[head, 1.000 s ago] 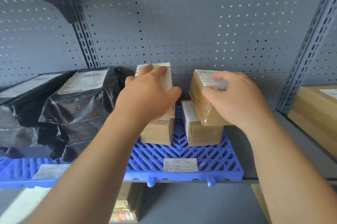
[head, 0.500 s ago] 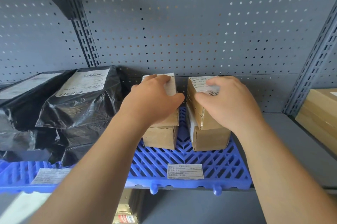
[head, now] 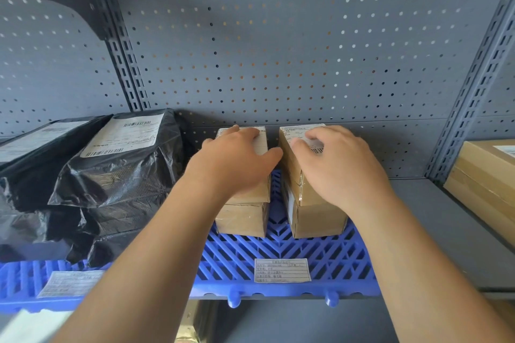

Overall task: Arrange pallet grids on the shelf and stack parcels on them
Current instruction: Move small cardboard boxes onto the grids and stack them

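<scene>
- Blue plastic, the pallet grid [head: 278, 256] lies on the grey shelf [head: 434, 220] with its front edge at the shelf's lip. A white label [head: 282, 270] is stuck flat near that front edge.
- On the rear half of the grid stand two stacks of two cardboard parcels. They are side by side, with a narrow gap between them where the blue lattice shows.
- In the stack toward the grid's left, the upper left box [head: 252, 195] sits squarely on the lower left box [head: 241, 220].
- The left hand [head: 237, 164] grips the upper left box from above. Its fingers lie across the labelled top and its thumb sits at the side facing the gap.
- In the stack toward the grid's right, the upper right box [head: 292, 172] rests on the lower right box [head: 315, 221].
- The right hand [head: 340, 167] holds the upper right box. Its fingers are bent over the top label and its thumb is at the top edge nearest the gap.
- Left of the grid, black bags [head: 119, 175] with white shipping labels are heaped on a second grid [head: 25, 278], also blue, which touches the first one's left side.
- Behind the grid rises a grey pegboard panel [head: 278, 49].
- Well to the right of the grid, past an upright post, a brown carton [head: 485, 175] sits in the next bay.
</scene>
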Demonstrator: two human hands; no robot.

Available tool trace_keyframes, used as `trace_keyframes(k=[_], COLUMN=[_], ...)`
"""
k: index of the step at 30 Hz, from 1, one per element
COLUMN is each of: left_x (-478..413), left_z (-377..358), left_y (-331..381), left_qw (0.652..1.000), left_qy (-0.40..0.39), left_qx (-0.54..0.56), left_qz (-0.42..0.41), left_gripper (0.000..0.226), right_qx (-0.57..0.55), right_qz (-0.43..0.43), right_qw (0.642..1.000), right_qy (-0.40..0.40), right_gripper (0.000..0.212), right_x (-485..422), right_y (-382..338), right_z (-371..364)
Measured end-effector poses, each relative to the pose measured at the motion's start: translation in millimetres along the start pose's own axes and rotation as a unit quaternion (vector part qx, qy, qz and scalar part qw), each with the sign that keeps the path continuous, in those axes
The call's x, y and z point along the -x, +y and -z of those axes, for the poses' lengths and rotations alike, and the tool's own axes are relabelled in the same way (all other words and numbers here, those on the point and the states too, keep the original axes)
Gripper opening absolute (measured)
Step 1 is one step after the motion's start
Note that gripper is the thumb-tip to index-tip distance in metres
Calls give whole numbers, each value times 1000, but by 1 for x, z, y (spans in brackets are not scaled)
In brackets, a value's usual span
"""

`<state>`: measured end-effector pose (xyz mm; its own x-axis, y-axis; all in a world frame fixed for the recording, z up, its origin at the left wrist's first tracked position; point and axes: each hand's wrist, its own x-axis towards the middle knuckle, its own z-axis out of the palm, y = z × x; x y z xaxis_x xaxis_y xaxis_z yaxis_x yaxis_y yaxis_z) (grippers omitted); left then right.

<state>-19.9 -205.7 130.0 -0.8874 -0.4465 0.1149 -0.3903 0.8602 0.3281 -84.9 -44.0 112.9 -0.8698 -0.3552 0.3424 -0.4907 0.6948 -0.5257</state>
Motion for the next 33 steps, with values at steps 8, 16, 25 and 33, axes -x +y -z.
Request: trace_keyframes(k=[8,16,25,33], left_x=[-1,4,8,8], left_z=[6,10,8,-11], left_y=[-7,-11,-10,-16], left_qw=[997,985,953,885], left_qy=[33,101,150,190], left_qx=[68,140,265,423], left_qz=[-12,-23,-3,41], left_gripper=[63,57,54,70], right_qx=[-37,-77,-135,-288], right_qz=[10,1,-13,-75], right_qw=[999,995,988,953], right_qy=[28,63,78,64], right_gripper=[44,43,44,50], right_x=[-1,-2,-4,1], right_y=[3,6,18,37], right_z=[2,8,12,6])
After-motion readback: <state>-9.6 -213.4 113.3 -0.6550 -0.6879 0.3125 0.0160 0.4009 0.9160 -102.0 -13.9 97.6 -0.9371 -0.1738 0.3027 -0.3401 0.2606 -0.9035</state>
